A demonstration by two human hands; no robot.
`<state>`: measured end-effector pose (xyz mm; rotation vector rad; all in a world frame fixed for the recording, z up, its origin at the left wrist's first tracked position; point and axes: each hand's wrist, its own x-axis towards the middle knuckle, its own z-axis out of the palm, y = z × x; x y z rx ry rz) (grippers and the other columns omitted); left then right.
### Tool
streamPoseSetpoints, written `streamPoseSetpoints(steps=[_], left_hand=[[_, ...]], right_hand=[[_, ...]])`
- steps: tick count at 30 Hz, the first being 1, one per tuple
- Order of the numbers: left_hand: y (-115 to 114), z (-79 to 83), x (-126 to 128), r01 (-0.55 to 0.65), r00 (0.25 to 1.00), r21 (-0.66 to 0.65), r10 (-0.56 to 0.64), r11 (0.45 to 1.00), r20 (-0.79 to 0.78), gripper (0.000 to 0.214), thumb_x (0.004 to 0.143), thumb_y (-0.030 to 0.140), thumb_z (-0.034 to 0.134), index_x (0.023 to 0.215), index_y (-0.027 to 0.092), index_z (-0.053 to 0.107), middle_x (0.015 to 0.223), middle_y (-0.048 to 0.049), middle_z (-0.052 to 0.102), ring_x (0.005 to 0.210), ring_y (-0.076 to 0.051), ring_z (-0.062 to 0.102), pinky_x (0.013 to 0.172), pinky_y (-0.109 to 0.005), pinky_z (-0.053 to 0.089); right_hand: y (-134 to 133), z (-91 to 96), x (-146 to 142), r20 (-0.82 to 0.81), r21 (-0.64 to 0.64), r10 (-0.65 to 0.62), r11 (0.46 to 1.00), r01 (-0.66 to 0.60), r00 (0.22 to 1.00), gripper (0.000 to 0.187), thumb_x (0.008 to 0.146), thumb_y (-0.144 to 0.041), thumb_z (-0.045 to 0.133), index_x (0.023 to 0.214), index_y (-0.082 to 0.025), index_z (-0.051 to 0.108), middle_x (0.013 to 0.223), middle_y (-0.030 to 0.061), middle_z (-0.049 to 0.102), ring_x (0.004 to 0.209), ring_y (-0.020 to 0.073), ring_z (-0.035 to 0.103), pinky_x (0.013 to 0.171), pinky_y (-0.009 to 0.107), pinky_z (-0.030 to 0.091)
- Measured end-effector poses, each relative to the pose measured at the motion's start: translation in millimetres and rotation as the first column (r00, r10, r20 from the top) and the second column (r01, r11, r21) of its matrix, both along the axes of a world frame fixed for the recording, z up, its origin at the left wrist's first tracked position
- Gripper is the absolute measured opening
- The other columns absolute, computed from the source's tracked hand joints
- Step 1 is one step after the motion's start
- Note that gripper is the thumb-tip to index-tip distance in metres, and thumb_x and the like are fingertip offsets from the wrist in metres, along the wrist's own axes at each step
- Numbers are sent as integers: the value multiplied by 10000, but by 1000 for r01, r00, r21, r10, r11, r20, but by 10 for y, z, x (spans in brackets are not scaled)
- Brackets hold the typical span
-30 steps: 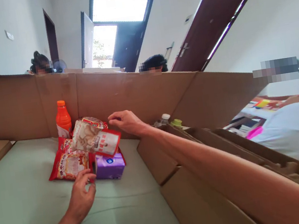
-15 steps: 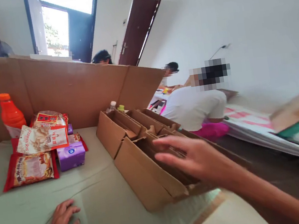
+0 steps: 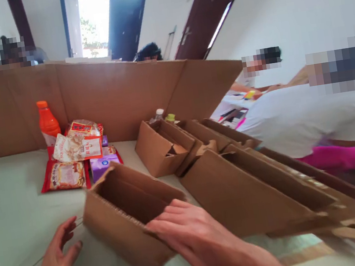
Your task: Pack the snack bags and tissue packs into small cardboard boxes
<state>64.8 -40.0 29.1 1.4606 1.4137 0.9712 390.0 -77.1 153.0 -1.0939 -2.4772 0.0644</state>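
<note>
An open brown cardboard box (image 3: pixel 125 229) sits on the pale green table (image 3: pixel 15 210) right in front of me. My right hand (image 3: pixel 192 233) grips its near right wall, fingers curled over the rim. My left hand (image 3: pixel 57 255) is open, fingers spread, just left of the box's left corner and a little apart from it. Behind lie red snack bags (image 3: pixel 65 174), a white and red snack bag (image 3: pixel 76 147), a purple tissue pack (image 3: pixel 100 166) and an orange bottle (image 3: pixel 48 122).
More open cardboard boxes (image 3: pixel 162 146) stand in a row to the right, with two small bottle tops (image 3: pixel 165 116) behind them. A tall cardboard wall (image 3: pixel 118 95) closes the back of the table. Other people sit beyond it and at the right.
My right hand went from hovering over the row of boxes to holding one box, which now stands in front of me. My left hand lifted slightly toward it. The view swung left.
</note>
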Motion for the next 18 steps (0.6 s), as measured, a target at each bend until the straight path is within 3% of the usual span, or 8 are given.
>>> streamPoseSetpoints(steps=[2,4,6,8,10,12,15,18], left_hand=[[-179,9,-260,-98,994,-34,100,995,47,713,739,557,693,1343,203,557,1354,-156,633,1255,-350,601,1084,-509,478],[-348,23,-455,-154,987,-52,157,987,45,760,729,558,703,1377,203,522,1404,-159,599,1311,-355,556,1130,-510,431],[-470,7,-578,-187,982,-65,189,980,17,802,714,541,713,1407,199,498,1432,-166,575,1339,-365,529,1160,-521,389],[-531,-62,-636,-221,975,-62,222,973,5,832,702,530,713,1419,174,488,1435,-189,568,1314,-379,549,1147,-535,401],[-532,-164,-636,-227,974,-53,227,973,11,820,721,516,696,1424,156,478,1428,-203,569,1290,-380,568,1126,-545,422],[-482,-249,-589,-214,976,-23,215,976,19,787,751,494,677,1430,156,464,1430,-191,571,1332,-369,533,1151,-554,386],[-332,-268,-472,-190,980,9,190,982,52,746,762,466,677,1416,174,466,1438,-164,571,1371,-352,495,1171,-553,359],[-137,-193,-372,-175,978,25,171,984,118,650,756,415,680,1338,175,521,1386,-149,612,1316,-336,550,1124,-512,432]], right_hand=[[89,-48,-293,-20,13,121,993,-121,992,224,937,-61,479,913,-202,652,735,8,700,676,147,622,748,306,437],[145,-133,-500,-89,85,209,976,-202,974,148,952,-143,537,1023,-190,658,917,55,745,842,186,662,839,345,458],[148,-264,-575,-217,175,210,969,-174,953,272,948,-279,597,1201,-182,625,1218,127,695,1127,267,621,985,434,440],[116,-457,-528,-395,179,101,983,-31,913,396,939,-323,595,1315,-199,576,1385,150,595,1285,314,529,1048,496,418],[82,-711,-426,-536,57,-69,991,117,842,424,942,-277,561,1363,-234,551,1407,136,578,1289,303,542,1011,467,473],[68,-1002,-357,-569,-153,-239,971,184,787,443,941,-293,562,1382,-262,542,1380,122,608,1210,285,615,922,411,546],[97,-1419,-426,-496,-466,-397,872,150,772,441,905,-443,595,1306,-259,604,1243,120,691,1100,304,676,851,411,592],[193,-1707,-651,-504,-600,-476,793,104,721,429,878,-560,565,1141,-238,665,1121,123,725,1051,328,683,868,449,588]])
